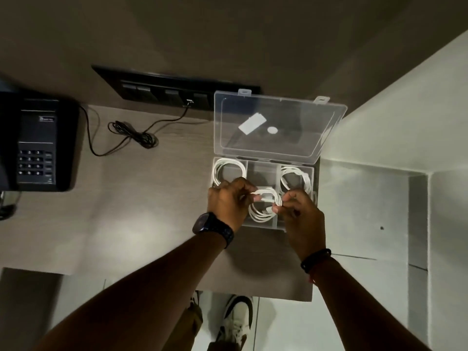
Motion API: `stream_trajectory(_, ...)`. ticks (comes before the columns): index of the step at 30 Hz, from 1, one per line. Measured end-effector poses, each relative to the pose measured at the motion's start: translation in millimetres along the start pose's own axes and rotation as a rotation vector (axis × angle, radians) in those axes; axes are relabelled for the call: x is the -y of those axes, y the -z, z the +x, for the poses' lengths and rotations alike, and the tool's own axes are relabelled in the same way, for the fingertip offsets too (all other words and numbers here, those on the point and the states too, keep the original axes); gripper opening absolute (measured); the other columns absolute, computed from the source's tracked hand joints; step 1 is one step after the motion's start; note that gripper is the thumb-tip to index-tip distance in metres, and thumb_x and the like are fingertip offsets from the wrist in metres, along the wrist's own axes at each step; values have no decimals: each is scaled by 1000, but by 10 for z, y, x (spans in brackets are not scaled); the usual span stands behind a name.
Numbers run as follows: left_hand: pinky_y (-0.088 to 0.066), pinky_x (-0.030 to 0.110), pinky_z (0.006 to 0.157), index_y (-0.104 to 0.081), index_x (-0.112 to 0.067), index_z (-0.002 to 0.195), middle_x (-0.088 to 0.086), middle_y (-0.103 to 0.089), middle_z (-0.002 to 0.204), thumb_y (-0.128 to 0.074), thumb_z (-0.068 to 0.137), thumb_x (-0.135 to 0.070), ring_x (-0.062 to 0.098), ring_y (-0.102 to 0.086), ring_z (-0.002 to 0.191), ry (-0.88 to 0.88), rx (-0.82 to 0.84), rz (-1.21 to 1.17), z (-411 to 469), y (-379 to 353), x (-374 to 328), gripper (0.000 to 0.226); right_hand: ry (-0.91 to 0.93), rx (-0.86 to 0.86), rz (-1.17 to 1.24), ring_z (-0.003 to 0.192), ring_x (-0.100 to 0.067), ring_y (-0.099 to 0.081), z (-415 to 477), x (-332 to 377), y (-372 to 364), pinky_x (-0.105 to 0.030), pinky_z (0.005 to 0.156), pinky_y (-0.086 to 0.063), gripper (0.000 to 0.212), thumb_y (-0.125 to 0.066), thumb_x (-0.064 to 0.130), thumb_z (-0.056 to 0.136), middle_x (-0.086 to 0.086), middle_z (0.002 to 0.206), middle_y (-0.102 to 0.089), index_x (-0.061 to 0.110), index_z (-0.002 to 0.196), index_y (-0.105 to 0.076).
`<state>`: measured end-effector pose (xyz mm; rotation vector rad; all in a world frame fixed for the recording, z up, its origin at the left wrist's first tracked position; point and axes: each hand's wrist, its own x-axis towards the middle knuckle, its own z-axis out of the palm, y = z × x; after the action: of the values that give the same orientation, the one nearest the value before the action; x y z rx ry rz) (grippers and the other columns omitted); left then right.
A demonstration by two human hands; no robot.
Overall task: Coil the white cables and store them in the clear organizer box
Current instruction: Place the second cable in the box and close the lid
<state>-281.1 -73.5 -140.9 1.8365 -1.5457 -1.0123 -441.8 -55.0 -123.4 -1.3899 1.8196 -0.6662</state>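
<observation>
Hotel-like room: desk telephone [38, 145] beside wall switch panel [172, 91].

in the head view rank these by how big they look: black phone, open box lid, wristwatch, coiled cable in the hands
1. Box lid and black phone: too close to rank
2. Coiled cable in the hands
3. Wristwatch, nearly the same, nearer the camera

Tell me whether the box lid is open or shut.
Open. The lid stands tilted back behind the box, its two latch tabs free, compartments exposed.

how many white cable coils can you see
3: one coil in the box's back-left compartment, one in the back-right, one held by both hands over the front middle. Hands may hide more.
</observation>
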Motion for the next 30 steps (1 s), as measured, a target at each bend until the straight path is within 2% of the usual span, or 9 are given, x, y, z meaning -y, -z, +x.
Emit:
stream_trajectory(7, -33, 32, 75, -74, -27, 70, -10, -68, 66, -84, 63, -22, 14, -45, 83, -368, -16, 382, -17, 133, 168, 13, 184, 43, -307, 69, -26, -59, -74, -58, -44, -33, 54, -44, 13, -60, 30, 84, -3, 69, -64, 17, 81, -59)
stream_trajectory(12, -45, 36, 71, -75, -29, 84, -14, -73, 85, -64, 77, -35, 18, -41, 93, -629, -8, 664, -31, 178, 156, 15, 258, 41, -481, 78, -32, -65, -128, -17, -41, -37, 56, -51, 25, -49, 34, 87, -12, 78, -69, 19, 101, -63)
stream_trajectory(16, -41, 39, 82, -71, -32, 96, -2, -65, 112, -60, 79, -39, 24, -47, 101, -467, 36, 746, -108, 180, 133, 22, 311, 15, -527, 70, -34, -66, -134, 30, -56, -38, 49, -53, 20, -55, 25, 83, -13, 70, -69, 14, 97, -65)
stream_trajectory(20, -46, 43, 78, -73, -31, 82, 4, -62, 112, -68, 72, -38, 29, -54, 97, -413, 63, 788, -101, 189, 44, 13, 447, -19, -567, 75, -34, -67, -118, -5, -75, -36, 56, -56, 21, -75, 6, 71, -13, 80, -72, 6, 92, -70)
stream_trajectory(22, -46, 42, 76, -75, -30, 79, 3, -61, 105, -76, 68, -35, 29, -54, 94, -393, 88, 797, -89, 189, -4, 12, 247, -48, -355, 90, -18, -64, -67, -29, -104, -34, 72, -56, 22, -75, 14, 73, -7, 95, -67, 11, 94, -67)
stream_trajectory(24, -45, 42, 74, -75, -28, 77, 2, -60, 99, -80, 65, -33, 28, -52, 91, -366, 100, 829, -65, 170, -47, 14, -3, -61, -245, 88, 6, -48, -7, -74, -154, -19, 69, -48, 20, -68, 25, 79, 12, 88, -49, 15, 93, -60)
stream_trajectory(26, -44, 42, 72, -76, -25, 74, 2, -60, 95, -80, 65, -32, 28, -54, 89, -297, 91, 804, -38, 162, -94, 12, 42, -44, -418, 78, -1, -37, 20, -98, -168, -13, 62, -36, 15, -65, 25, 81, 12, 83, -44, 14, 88, -59)
stream_trajectory(28, -45, 42, 70, -75, -23, 67, 2, -62, 93, -82, 62, -29, 29, -56, 87, -223, 72, 726, -11, 148, -123, 10, 251, -29, -619, 80, -17, -47, 8, -63, -184, -26, 63, -45, 8, -69, 16, 78, -3, 85, -57, 9, 80, -66)
stream_trajectory(30, -44, 41, 72, -75, -23, 65, 2, -63, 97, -82, 61, -27, 29, -56, 89, -211, 71, 704, 1, 123, -121, 10, 246, -72, -677, 71, -36, -57, 6, 29, -215, -37, 58, -49, 10, -74, 8, 73, -17, 78, -62, 2, 74, -65)
